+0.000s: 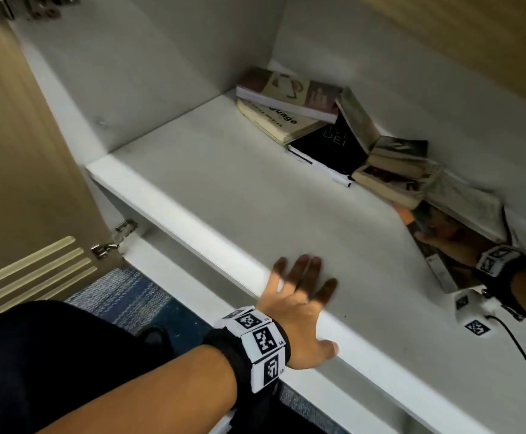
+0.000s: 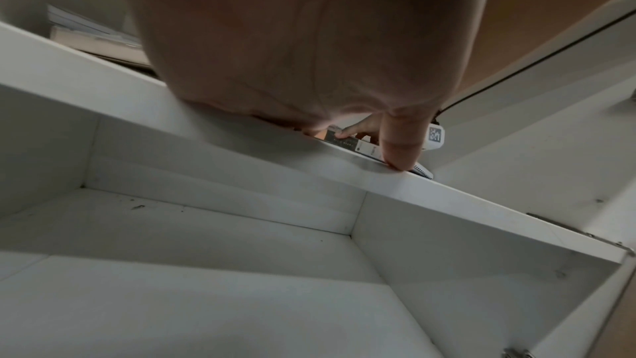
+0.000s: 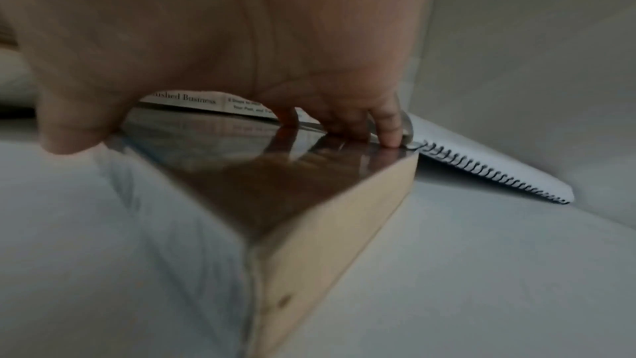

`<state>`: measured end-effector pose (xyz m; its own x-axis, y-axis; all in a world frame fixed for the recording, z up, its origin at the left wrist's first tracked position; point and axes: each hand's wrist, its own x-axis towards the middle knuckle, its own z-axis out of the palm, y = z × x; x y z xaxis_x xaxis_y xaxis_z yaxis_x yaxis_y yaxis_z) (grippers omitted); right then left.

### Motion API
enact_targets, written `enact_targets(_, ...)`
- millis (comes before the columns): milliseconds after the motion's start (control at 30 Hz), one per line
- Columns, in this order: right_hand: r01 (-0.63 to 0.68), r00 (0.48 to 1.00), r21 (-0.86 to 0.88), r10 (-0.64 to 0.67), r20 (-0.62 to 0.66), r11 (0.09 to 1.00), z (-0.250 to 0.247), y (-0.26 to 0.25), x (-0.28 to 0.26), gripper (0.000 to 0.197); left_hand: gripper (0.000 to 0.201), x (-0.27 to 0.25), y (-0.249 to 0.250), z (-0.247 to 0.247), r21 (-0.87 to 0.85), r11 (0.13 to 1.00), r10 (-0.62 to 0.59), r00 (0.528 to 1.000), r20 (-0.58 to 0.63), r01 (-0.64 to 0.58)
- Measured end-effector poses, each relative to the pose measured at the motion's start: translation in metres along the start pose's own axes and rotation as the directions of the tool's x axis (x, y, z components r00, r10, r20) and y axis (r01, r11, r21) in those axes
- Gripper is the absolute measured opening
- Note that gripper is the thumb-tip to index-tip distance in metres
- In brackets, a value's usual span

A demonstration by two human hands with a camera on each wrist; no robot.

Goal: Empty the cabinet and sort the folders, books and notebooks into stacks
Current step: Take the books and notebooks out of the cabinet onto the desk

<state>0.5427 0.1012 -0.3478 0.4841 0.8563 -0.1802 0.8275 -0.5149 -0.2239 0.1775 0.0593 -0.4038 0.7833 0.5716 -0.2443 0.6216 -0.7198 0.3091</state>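
Observation:
Several books lie along the back of the white cabinet shelf (image 1: 255,195): a beige book (image 1: 290,92) on a "language" book (image 1: 282,120), a black book (image 1: 330,145) and worn paperbacks (image 1: 393,170). At the right end, my right hand (image 1: 446,244) grips a thick glossy dark book (image 1: 437,264). The right wrist view shows its fingers (image 3: 389,129) curled over the far edge of the glossy book (image 3: 275,173) and the thumb at its left side. Behind it lie a spiral notebook (image 3: 499,170) and a white book (image 3: 206,101). My left hand (image 1: 305,305) rests flat on the shelf's front edge, fingers spread, thumb (image 2: 401,146) over the lip.
The cabinet door (image 1: 20,183) stands swung out at the left on metal hinges (image 1: 111,242). A lower shelf (image 2: 206,296) lies beneath. Blue carpet (image 1: 124,296) shows below. A black cable (image 1: 525,349) trails from my right wrist.

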Motion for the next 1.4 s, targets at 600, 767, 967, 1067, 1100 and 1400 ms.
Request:
enact_targets(600, -0.027, 0.957, -0.261, 0.1, 0.271, 0.965, 0.038, -0.11, -0.158, 0.145, 0.08, -0.004, 0.022, -0.027, -0.57, 0.811, -0.187, 0.982, -0.038, 0.132)
enact_targets(767, 0.076, 0.901, 0.256, -0.176, 0.395, 0.964, 0.038, -0.119, -0.168, 0.073, 0.048, -0.015, 0.017, -0.036, -0.945, 0.316, -0.465, 0.881, -0.08, 0.081)
enact_targets(967, -0.004, 0.952, 0.267, -0.078, 0.296, 0.964, 0.026, -0.095, -0.159, 0.038, 0.086, 0.002, -0.019, -0.041, -0.904, 0.388, -0.587, 0.805, -0.091, 0.18)
enact_targets(1067, -0.049, 0.993, -0.055, 0.055, 0.107, 0.997, 0.017, -0.058, -0.13, 0.056, 0.107, 0.007, -0.015, -0.041, -0.679, 0.669, -0.506, 0.854, -0.118, 0.302)
enact_targets(1100, -0.099, 0.99, -0.136, 0.112, 0.087, 0.986, 0.013, -0.044, -0.121, 0.06, 0.113, 0.008, -0.01, -0.038, -0.596, 0.735, -0.487, 0.864, -0.131, 0.323)
enact_targets(1400, -0.192, 0.967, -0.526, 0.252, 0.044, 0.828, -0.006, 0.067, -0.066, 0.083, 0.125, 0.006, -0.004, -0.016, -0.511, 0.843, -0.381, 0.858, -0.345, 0.168)
